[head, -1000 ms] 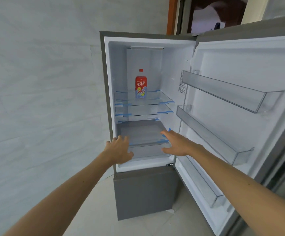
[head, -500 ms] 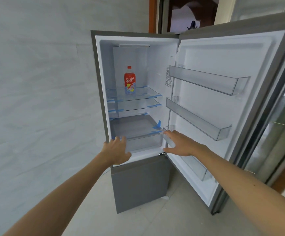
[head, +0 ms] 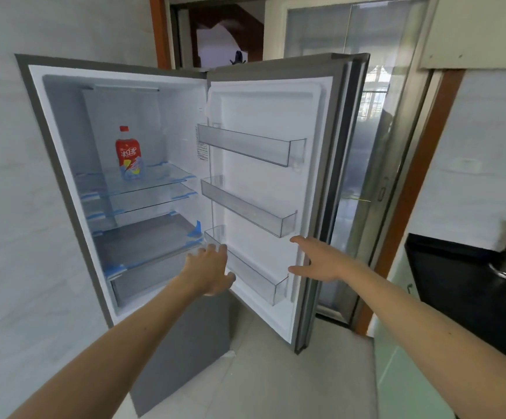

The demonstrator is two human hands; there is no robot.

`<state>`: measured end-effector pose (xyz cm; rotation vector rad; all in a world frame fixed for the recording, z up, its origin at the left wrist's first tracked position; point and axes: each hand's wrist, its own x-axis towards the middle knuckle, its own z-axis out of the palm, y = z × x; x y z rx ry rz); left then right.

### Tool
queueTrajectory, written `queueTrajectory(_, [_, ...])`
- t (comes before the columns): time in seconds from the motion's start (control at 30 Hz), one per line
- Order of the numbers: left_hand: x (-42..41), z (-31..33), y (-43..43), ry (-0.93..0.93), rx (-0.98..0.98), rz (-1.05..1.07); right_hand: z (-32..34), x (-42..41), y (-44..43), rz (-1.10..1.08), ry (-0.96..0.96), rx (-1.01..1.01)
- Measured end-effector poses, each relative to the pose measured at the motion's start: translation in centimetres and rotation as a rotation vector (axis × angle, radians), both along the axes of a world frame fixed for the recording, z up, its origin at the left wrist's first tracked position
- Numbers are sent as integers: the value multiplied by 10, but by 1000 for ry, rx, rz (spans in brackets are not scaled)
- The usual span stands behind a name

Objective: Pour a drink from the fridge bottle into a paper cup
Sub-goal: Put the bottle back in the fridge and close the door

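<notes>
A drink bottle with a red cap and red label stands upright on the top glass shelf of the open fridge. My left hand hovers with spread fingers in front of the lowest door rack, holding nothing. My right hand is open too, reaching toward the outer edge of the fridge door. Both hands are well below and to the right of the bottle. No paper cup is in view.
The fridge door stands wide open to the right with three clear racks. A grey lower drawer front sits under the compartment. A black counter with a dark pot lies at the right; a glass sliding door is behind.
The view has swung right, so the fridge sits further left. Both hands have moved right, off the fridge's lower front edge: the left to the lowest door rack, the right to the door's outer edge.
</notes>
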<state>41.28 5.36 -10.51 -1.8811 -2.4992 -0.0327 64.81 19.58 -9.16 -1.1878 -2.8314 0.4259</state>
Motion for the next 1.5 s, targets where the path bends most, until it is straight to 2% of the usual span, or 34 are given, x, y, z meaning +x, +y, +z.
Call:
queueTrajectory(0.27, [81,22,74,21,37,-86,20,89,47,-105,-3,28])
queueTrajectory(0.5, [119,44,124,32,110,-95,39,120,98,-91,-22,69])
queueTrajectory(0.87, [140,53,163,68,166,-25,51,96,158,34,52,73])
queueTrajectory(1.2, [129,49,168,82,228,19,53,78,168,89,81,72])
queueTrajectory(1.5, [108,66,135,77,354,17,86,58,149,175,205,220])
